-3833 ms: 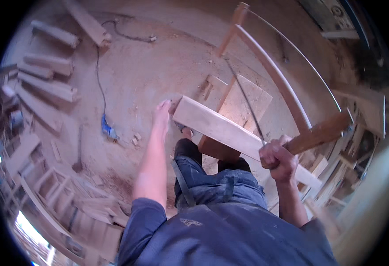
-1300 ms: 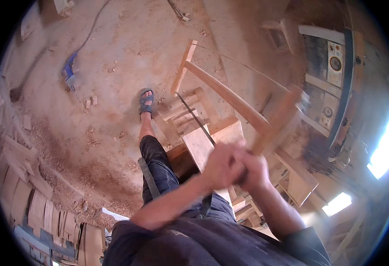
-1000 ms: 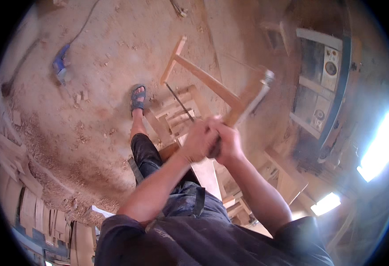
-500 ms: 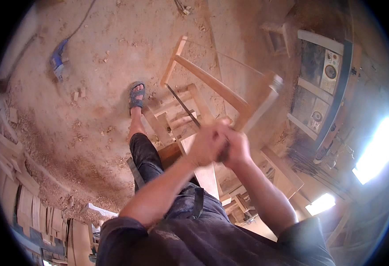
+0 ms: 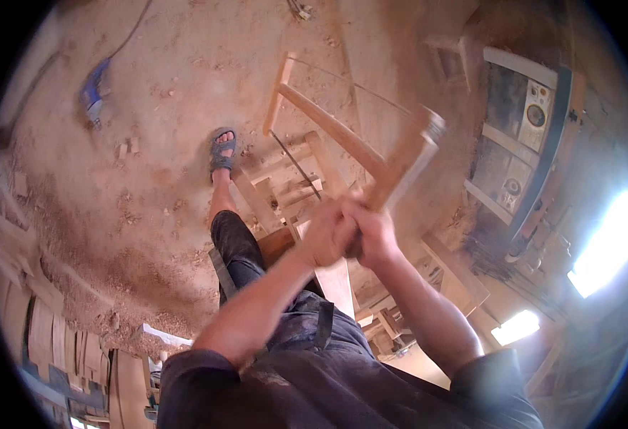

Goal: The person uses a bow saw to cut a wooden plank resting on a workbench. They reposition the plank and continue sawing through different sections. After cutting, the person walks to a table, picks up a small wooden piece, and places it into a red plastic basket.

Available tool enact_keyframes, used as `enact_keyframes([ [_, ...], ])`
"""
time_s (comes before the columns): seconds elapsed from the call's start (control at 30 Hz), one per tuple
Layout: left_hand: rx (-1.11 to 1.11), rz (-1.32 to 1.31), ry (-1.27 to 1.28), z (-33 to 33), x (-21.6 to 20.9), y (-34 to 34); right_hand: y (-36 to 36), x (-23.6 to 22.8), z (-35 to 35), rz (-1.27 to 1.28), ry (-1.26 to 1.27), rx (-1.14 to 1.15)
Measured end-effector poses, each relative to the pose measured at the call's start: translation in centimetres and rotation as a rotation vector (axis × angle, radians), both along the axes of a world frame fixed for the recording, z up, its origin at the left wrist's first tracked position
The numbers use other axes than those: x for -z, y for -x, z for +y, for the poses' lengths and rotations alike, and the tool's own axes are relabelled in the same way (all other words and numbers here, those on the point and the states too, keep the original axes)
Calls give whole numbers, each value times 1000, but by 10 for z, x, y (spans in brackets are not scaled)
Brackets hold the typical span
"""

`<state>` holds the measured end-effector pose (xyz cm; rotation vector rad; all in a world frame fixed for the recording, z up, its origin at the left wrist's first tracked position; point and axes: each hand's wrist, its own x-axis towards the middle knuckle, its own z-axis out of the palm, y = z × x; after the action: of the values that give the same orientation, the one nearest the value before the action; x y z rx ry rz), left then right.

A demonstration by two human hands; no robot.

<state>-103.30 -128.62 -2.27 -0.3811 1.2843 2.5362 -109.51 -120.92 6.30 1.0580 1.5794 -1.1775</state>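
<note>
Both hands are wrapped round the near end of a wooden frame saw (image 5: 335, 132), close together in front of my body. My left hand (image 5: 326, 234) is closed there, and my right hand (image 5: 374, 230) grips beside it, at the foot of the near upright. The dark, thin blade (image 5: 294, 163) runs from the far upright back toward my hands. A cord spans the tops of the uprights. Beneath my hands lies a pale board (image 5: 337, 287), partly covered by my left forearm. Where the blade meets the wood is hidden.
Wooden frame parts (image 5: 285, 171) stand beyond the board, near my sandalled foot (image 5: 221, 151). A blue corded power tool (image 5: 94, 93) lies on the dusty floor at left. Stacked boards (image 5: 49, 332) fill the lower left. A cabinet with round speakers (image 5: 521, 136) stands at right.
The saw has shifted a little, its near upright moving left and slightly away from me. Both hands have moved slightly left with it and keep their grip.
</note>
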Motion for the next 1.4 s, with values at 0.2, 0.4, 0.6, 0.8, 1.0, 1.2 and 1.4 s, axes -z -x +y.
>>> enact_keyframes([
  [0.2, 151, -15, -57, 6, -66, -20, 0, -87, -11, 55, -61, 52],
  [0.4, 74, 219, 271, 23, -90, -27, -14, -105, 21, 196, -25, -257],
  [0.6, 55, -175, -49, -6, 5, -5, 8, 27, -6, 2, 39, 71],
  [0.8, 65, 158, 249, 10, -121, -24, 9, -156, 22, 47, 280, -102],
  [1.0, 209, -137, -153, -15, 20, 0, 0, 29, -1, 24, -12, 93],
  [1.2, 316, -24, -92, -17, -66, 1, 4, -76, -27, 9, -288, 258],
  [1.4, 210, 103, 76, 2, -74, -5, 8, -86, -11, 77, -153, -210],
])
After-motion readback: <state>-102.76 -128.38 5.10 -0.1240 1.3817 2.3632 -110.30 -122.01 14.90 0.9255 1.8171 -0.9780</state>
